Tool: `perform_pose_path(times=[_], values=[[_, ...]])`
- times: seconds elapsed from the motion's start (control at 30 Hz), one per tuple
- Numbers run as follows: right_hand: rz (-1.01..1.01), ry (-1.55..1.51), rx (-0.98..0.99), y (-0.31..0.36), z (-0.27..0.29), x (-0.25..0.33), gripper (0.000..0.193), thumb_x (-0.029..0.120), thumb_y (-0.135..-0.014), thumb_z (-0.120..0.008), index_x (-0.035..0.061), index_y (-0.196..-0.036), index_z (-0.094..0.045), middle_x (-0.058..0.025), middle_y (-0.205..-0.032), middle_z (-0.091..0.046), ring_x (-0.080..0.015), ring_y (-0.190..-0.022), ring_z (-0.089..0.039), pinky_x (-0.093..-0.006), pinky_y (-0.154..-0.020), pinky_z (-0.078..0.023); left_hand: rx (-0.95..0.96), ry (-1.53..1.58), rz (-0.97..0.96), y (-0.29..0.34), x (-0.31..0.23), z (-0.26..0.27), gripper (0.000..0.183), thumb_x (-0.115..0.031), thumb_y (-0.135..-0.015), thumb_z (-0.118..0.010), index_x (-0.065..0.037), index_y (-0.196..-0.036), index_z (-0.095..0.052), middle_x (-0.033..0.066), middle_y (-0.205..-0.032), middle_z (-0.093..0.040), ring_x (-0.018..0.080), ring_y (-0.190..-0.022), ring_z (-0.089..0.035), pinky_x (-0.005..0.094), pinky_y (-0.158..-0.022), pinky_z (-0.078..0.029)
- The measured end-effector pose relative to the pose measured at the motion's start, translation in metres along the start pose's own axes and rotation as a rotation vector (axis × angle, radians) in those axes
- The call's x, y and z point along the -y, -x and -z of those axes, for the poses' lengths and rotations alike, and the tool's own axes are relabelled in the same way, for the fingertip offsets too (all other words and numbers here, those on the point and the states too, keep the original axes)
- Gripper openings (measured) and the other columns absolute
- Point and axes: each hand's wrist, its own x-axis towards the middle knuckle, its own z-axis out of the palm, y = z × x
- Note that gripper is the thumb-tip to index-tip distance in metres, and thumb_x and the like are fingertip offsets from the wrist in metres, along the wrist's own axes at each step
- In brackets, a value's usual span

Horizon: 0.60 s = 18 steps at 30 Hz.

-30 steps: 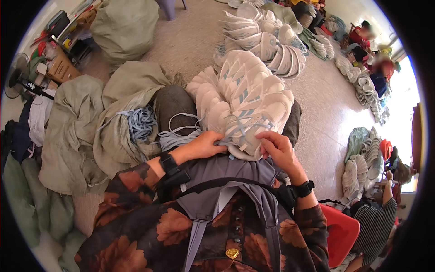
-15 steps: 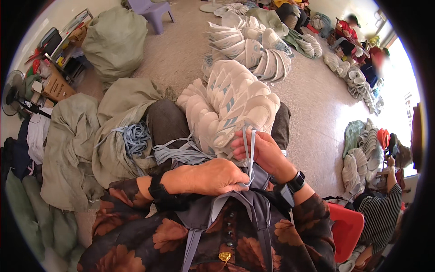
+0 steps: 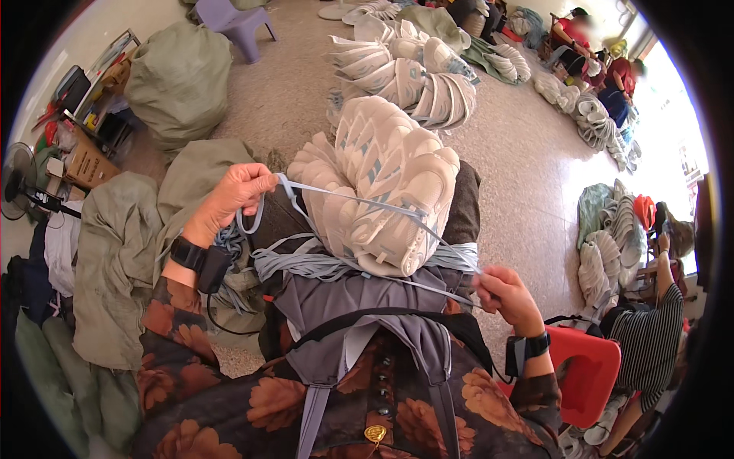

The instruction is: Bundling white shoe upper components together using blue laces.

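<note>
the stack of white shoe uppers (image 3: 375,145) sits on the person's lap, at the centre. half a second ago both hands were close together below it with a short loop; now they are spread wide, and the pale blue lace (image 3: 352,197) runs fairly straight across the front of the stack. the lace looks drawn out between the hands; whether it passes through an eyelet i cannot tell.

the left hand (image 3: 235,195), at nine o'clock, is closed, pinching the lace; the right hand (image 3: 506,294), at four, also pinches it, with a second strand leading there from below the stack.

counted: two hands, one stack, its overlapping uppers too many to number. two lace bunches: one across the lap (image 3: 306,262) at seven, another behind the left wrist at eight. farther out, one purple chair (image 3: 241,30) at eleven, one fan (image 3: 21,172) at nine, one red seat (image 3: 600,367) at four, and at least three other people, between two and four.
</note>
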Motion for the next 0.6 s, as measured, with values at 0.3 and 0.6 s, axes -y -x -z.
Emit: perform_pose_path(times=[0.3,0.6], values=[[0.605,-0.74,-0.118,0.052,0.084,-0.055,0.032,0.026,-0.104,-0.049,0.0047,-0.082,-0.059,-0.023,-0.135,-0.06,-0.0368,-0.129,-0.054,-0.0486,-0.1,-0.045,-0.268,-1.395,-0.652,-0.021,0.036,-0.045,0.021,-0.011,-0.083,-0.07,-0.002,-0.101,-0.065,0.014,-0.101,-0.064,0.0316,-0.092,-0.063,0.0397,-0.081,-0.05],[0.837,-1.037,-0.264,0.092,0.186,-0.122,0.032,0.028,-0.105,-0.053,0.0088,-0.079,-0.048,-0.002,-0.081,-0.051,-0.0187,-0.084,-0.052,-0.039,-0.092,-0.044,0.014,-1.102,-0.959,-0.056,0.057,-0.173,0.022,-0.01,-0.082,-0.071,-0.005,-0.103,-0.066,0.0108,-0.099,-0.061,0.0324,-0.098,-0.06,0.0427,-0.088,-0.047]])
